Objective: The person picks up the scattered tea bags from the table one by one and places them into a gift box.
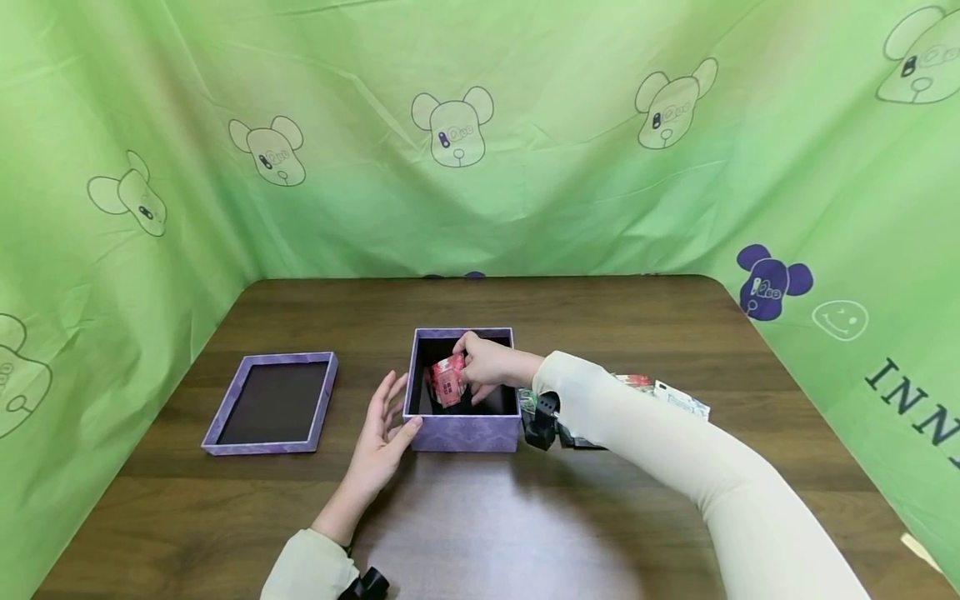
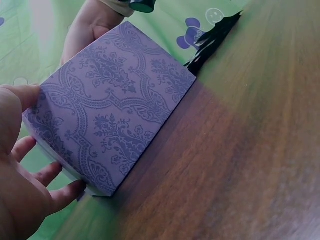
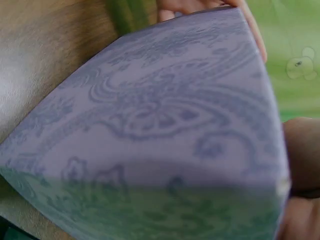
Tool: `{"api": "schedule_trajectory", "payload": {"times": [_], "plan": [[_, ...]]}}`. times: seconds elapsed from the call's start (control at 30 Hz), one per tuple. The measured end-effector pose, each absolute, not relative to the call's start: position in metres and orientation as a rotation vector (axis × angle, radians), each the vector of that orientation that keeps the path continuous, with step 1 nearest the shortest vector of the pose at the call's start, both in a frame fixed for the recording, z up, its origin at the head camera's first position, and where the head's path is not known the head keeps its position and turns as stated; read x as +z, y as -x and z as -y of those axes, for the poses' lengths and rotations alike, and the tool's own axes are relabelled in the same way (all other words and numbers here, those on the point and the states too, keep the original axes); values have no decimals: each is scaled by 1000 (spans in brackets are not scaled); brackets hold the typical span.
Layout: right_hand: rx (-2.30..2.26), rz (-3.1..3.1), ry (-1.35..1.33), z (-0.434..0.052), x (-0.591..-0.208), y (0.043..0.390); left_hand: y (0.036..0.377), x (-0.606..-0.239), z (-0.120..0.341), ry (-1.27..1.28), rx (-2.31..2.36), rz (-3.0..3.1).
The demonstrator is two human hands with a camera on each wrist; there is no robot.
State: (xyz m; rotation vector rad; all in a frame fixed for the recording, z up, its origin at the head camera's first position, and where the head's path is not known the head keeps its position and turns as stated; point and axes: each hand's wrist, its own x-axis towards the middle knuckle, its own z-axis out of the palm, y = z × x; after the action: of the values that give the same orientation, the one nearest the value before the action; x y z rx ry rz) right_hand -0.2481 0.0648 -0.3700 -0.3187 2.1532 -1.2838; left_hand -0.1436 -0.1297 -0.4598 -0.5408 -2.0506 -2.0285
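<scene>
An uncovered purple patterned box (image 1: 465,433) with a black inside stands mid-table. My right hand (image 1: 491,364) reaches over its right wall and pinches a small red packet (image 1: 447,380) with pale marks inside it. In the right wrist view the box's patterned wall (image 3: 160,120) hides most of that hand. My left hand (image 1: 382,433) rests at the box's front left corner, its thumb touching the front edge. In the left wrist view the fingers (image 2: 47,175) lie loosely spread along the left side of the box (image 2: 110,105).
On the left lies the purple lid (image 1: 326,404), its black inside facing up. Several packets, including a white one (image 1: 681,400) and a red one (image 1: 636,380), lie right of the box, partly hidden by my right sleeve. A green curtain (image 1: 480,217) borders the wooden table.
</scene>
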Motion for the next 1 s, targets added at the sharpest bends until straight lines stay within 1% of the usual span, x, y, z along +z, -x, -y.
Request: {"api": "schedule_trajectory", "payload": {"times": [0.2,0.47,0.67,1.0], "plan": [[-1242,-2188,268,-62,-365,253,143,-459,130,537,-2031,2046],[-1136,-2201,390,-80,-341,258,143,-458,131,512,-2021,2076],[-1250,-2130,463,-106,-326,256,143,-457,129,504,-2015,2093],[-1469,-2112,446,-172,-316,258,141,-456,128,517,-2029,2074]]}}
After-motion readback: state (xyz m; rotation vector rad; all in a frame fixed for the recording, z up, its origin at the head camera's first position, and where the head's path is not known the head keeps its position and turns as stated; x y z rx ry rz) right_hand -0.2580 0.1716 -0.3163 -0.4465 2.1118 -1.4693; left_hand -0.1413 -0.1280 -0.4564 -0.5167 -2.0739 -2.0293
